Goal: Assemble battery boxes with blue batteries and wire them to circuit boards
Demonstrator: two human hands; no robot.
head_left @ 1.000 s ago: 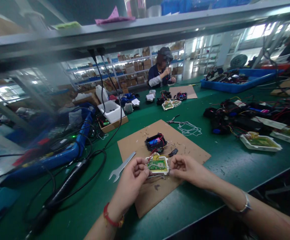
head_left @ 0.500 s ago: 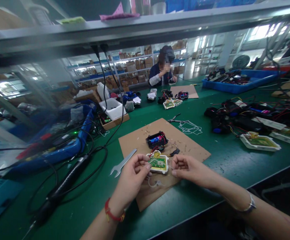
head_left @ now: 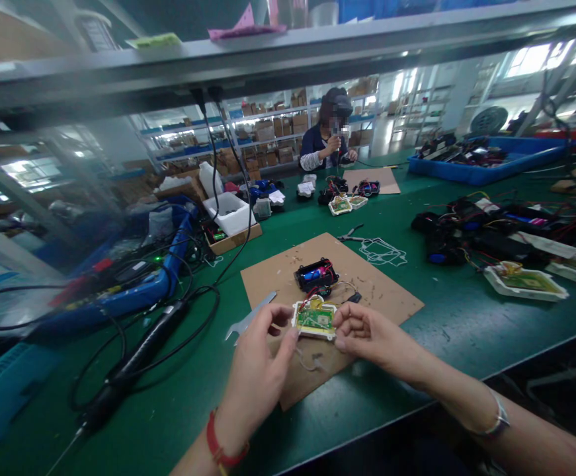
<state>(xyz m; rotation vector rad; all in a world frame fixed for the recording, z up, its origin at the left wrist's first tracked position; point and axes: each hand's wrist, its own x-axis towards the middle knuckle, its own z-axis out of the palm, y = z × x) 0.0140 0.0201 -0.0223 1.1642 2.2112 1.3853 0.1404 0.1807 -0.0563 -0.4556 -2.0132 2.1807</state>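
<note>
A white frame with a green circuit board (head_left: 314,320) lies on a brown cardboard sheet (head_left: 381,291). My left hand (head_left: 262,360) pinches the frame's left edge. My right hand (head_left: 367,334) has its fingers closed on the right edge. Red and black wires run from the board to a black battery case (head_left: 316,275) with a blue cell, just behind it. A thin clear ring or wire (head_left: 310,360) lies on the cardboard below the board.
A flat metal wrench (head_left: 248,317) lies left of my hands. A black electric screwdriver (head_left: 133,363) with cables lies on the green table (head_left: 456,317). Pliers (head_left: 351,233), more boards and black parts sit to the right. A person works at the far end.
My hands and the board moved slightly up and right in view. My right hand closed in on the board's right edge. The view shifted a little.
</note>
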